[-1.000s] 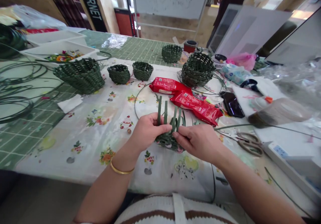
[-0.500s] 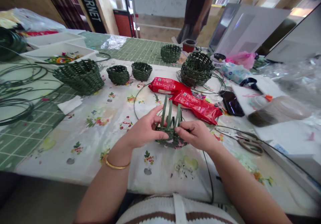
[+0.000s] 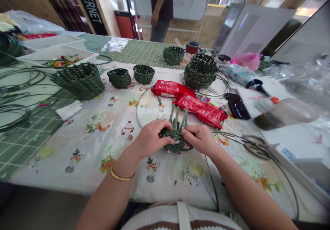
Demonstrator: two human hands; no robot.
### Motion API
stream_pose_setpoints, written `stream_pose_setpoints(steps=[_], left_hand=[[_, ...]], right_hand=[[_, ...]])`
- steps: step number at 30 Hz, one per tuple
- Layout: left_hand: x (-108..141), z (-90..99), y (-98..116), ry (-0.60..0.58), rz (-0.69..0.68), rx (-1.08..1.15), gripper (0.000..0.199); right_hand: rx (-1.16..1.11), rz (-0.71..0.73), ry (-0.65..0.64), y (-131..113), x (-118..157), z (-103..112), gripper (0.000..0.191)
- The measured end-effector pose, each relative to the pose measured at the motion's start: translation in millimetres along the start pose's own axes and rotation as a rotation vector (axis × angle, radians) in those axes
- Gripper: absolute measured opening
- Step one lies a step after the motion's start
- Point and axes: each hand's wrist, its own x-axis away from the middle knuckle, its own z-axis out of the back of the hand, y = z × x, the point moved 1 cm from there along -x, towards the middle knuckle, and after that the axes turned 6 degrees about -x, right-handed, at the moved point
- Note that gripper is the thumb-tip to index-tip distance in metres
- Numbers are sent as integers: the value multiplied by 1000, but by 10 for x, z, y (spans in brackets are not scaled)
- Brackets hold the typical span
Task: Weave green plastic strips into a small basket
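Small green woven basket (image 3: 175, 143) low centre of frame, held over floral tablecloth (image 3: 51, 158) by 2 hands. Left hand (image 3: 152, 137) grasps its left side; right hand (image 3: 198, 140) pinches its right side. Lower rows woven; upright strips (image 3: 177, 117) stand loose at top, unwoven. Fuller green baskets (image 3: 200, 72) sit upper middle, with red packets (image 3: 198, 110) just nearer.

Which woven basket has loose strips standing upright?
The green basket held between the left hand and right hand; the others up the table show none.
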Motion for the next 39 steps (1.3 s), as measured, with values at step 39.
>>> stream_pose_setpoints(steps=[39], left_hand=[[-11, 3, -19, -40, 428, 868, 44]], right_hand=[[336, 194, 13, -336, 172, -117, 28]])
